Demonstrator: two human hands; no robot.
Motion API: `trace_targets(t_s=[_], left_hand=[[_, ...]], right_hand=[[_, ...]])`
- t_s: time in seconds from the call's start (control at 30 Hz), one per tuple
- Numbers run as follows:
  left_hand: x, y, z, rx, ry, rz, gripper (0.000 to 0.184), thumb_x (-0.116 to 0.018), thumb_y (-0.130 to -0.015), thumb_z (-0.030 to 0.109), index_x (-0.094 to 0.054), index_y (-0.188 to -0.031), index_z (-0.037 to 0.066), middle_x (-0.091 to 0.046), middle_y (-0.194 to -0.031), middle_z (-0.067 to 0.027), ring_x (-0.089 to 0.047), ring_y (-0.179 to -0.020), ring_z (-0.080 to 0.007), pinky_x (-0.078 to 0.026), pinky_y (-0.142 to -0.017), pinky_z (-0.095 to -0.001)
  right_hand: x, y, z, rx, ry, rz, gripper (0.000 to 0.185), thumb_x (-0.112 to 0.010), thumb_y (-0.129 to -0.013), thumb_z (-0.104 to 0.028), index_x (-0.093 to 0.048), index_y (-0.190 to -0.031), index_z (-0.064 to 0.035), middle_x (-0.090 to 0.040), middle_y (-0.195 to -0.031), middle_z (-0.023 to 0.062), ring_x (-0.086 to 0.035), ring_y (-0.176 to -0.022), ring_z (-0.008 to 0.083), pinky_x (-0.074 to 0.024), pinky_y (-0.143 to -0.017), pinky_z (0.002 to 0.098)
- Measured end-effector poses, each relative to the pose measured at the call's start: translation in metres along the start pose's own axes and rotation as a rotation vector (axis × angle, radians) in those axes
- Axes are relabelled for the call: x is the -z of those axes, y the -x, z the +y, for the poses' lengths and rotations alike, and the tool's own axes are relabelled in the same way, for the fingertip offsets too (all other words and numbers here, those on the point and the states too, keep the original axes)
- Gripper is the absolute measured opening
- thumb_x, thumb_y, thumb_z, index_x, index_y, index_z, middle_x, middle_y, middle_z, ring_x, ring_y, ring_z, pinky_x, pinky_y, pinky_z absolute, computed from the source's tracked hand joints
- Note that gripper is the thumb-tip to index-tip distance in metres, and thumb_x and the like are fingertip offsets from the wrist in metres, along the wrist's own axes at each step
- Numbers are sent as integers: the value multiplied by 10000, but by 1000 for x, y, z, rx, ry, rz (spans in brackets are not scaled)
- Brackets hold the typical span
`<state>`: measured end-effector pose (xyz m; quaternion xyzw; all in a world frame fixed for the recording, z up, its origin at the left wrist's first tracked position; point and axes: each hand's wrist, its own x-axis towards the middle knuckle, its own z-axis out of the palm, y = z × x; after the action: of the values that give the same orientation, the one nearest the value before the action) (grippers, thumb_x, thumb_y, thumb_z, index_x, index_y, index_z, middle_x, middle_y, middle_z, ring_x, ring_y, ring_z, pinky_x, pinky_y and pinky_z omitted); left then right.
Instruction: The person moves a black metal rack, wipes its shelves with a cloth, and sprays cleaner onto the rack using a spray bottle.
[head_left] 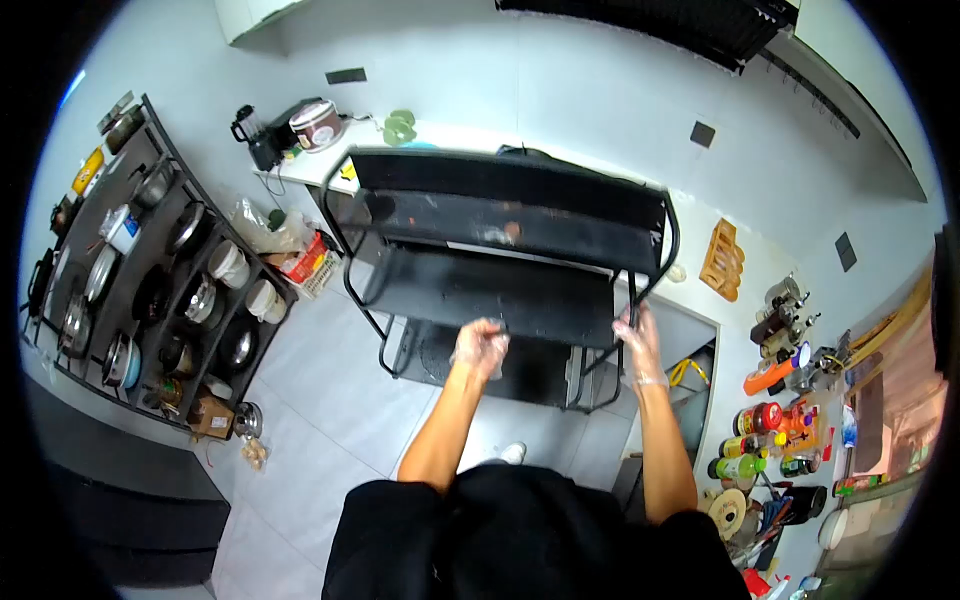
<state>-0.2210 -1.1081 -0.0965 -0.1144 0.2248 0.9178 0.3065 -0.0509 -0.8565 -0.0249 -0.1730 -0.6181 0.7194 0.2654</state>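
A black metal shelf rack point(480, 280) with several tiers stands in front of me, its top shelf dusty and spotted. Both my hands wear thin clear plastic gloves. My right hand point(642, 348) is closed around the tubular frame at the rack's right side, near the middle shelf. At the front edge of that shelf, about its centre, is my left hand point(481, 350) with its fingers curled together. Whatever those fingers hold, if anything, is hidden.
Behind the rack, a white counter point(440, 135) carries a rice cooker point(317, 124) and a blender point(256, 140). On the left stands a rack of pots point(150, 290). Bottles point(738, 467) crowd the right counter; a wooden holder point(722, 262) lies nearby.
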Motion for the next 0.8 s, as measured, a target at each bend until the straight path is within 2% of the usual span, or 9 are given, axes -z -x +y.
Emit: trace_targets(t_s=[0.07,0.17,0.23,0.3,0.43,0.5,0.6,0.73,0.8], left_hand=[[11,25,-5,29,-84,84,181,-574,-705,0,-487,-572,85,-552,-672,-96,-506,-588,-259,-470,-588,-357],[48,51,-11,44,-47,61,240,-555,-697,-28,-425,-535,91,-493,-646,-82,-453,-573,-227,-423,-555,-352],[60,67,-14,-9,17,239,250,-542,-684,-59,-408,-536,90,-477,-641,-79,-444,-576,-227,-430,-579,-346],[73,86,0,70,-41,223,246,-531,-679,-71,-405,-540,87,-475,-638,-77,-451,-585,-234,-446,-615,-344],[62,116,25,-44,-25,332,243,-527,-674,-73,-398,-544,86,-474,-631,-78,-465,-599,-243,-455,-660,-335],[86,116,48,-101,-12,300,234,-540,-656,-69,-400,-555,89,-476,-631,-75,-464,-595,-241,-435,-635,-342],[94,121,86,-201,30,314,237,-555,-633,-65,-403,-551,99,-475,-628,-60,-443,-567,-236,-404,-609,-353],[85,126,152,-311,50,272,260,-562,-628,-70,-412,-514,108,-466,-564,-39,-460,-546,-207,-423,-614,-351],[142,96,200,-321,76,228,248,-571,-609,-61,-420,-512,109,-490,-575,-52,-499,-547,-224,-479,-675,-361]], right_hand=[[-6,25,-20,73,-85,38,915,-758,-802,-173,-225,-1513,44,-347,-1507,184,-412,-1348,284,-255,-1172,402],[-16,47,-42,224,-150,-7,917,-765,-808,-204,-229,-1511,42,-351,-1512,183,-423,-1342,265,-243,-1178,408],[-22,57,-42,284,-82,53,858,-771,-808,-204,-310,-1503,-7,-356,-1530,171,-303,-1444,283,-227,-1179,406],[-35,72,-44,178,-144,137,801,-758,-819,-172,-350,-1487,-1,-348,-1545,155,-238,-1478,286,-204,-1186,408],[-65,71,-22,234,-219,71,694,-686,-808,-50,-408,-1442,-2,-385,-1523,144,-308,-1447,275,-225,-1176,388],[-88,70,-23,189,-203,20,665,-672,-803,-10,-423,-1420,-14,-468,-1432,135,-420,-1337,219,-346,-1092,332],[-135,58,-25,173,-239,-110,727,-708,-813,-18,-363,-1454,-11,-481,-1388,94,-503,-1194,149,-439,-977,271],[-215,20,3,248,-268,-271,947,-831,-799,-190,-249,-1524,-12,-439,-1431,94,-472,-1254,193,-394,-1055,307],[-262,5,19,199,-270,-422,1021,-854,-775,-216,-205,-1543,-38,-446,-1430,84,-470,-1261,197,-372,-1086,332]])
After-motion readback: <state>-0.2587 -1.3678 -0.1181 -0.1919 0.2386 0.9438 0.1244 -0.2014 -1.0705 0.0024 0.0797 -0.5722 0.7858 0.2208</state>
